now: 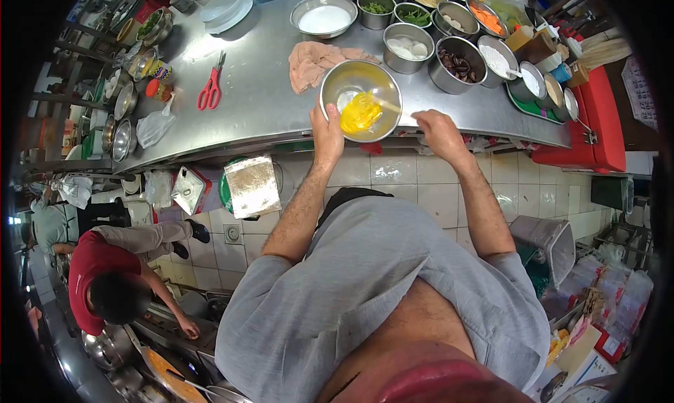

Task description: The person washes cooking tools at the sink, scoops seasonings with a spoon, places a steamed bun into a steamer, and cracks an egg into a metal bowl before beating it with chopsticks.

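Note:
My left hand [327, 133] grips the left rim of a steel mixing bowl [359, 71], which is tilted toward me at the counter's front edge. Beaten egg [361, 112], bright yellow, lies in the bowl. My right hand [439, 133] is closed around the end of a pale stick-like utensil [399, 111], whose other end reaches into the egg; its exact kind is hard to make out. Just behind the bowl lies a crumpled peach cloth [309, 64].
Steel pots at the back right hold eggs [408, 47], dark pieces [458, 64], greens and white powder. A bowl of white contents [324, 20] stands behind the cloth. Red scissors [209, 94] lie left on the steel counter [260, 87]. A person in red [98, 269] works behind me, left.

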The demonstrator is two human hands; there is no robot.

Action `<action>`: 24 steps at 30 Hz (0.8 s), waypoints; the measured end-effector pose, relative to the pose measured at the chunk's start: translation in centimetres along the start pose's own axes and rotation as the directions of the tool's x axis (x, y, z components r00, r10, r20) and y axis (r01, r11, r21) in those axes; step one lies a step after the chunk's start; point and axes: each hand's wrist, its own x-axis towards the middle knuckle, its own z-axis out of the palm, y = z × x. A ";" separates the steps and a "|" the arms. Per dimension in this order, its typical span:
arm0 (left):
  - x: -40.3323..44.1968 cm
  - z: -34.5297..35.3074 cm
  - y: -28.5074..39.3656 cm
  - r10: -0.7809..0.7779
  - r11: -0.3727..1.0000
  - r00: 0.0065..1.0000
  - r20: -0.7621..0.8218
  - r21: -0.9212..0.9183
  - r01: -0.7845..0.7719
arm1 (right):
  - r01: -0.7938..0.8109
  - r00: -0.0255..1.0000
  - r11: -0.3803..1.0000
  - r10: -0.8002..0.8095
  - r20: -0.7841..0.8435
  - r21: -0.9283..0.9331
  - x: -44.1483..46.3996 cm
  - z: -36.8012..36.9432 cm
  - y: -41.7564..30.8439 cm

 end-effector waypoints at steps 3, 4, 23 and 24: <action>0.2 -0.3 -0.3 -0.011 1.000 1.000 -0.012 -0.008 0.010 | -0.126 0.957 0.953 0.044 0.288 0.274 0.0 -1.7 -2.3; 0.2 -0.2 -0.5 -0.032 0.998 0.999 -0.009 -0.055 0.032 | -0.199 0.942 0.895 0.062 0.331 0.399 -0.1 -1.9 -2.6; -0.8 -0.6 -0.6 -0.032 0.999 0.999 0.035 0.026 0.031 | -0.157 0.927 0.922 0.015 0.375 0.353 -0.9 -1.2 -1.4; -0.8 -0.5 -0.7 -0.033 0.999 0.999 0.039 0.025 0.032 | -0.101 0.968 0.932 0.010 0.252 0.349 -1.0 -1.2 -1.2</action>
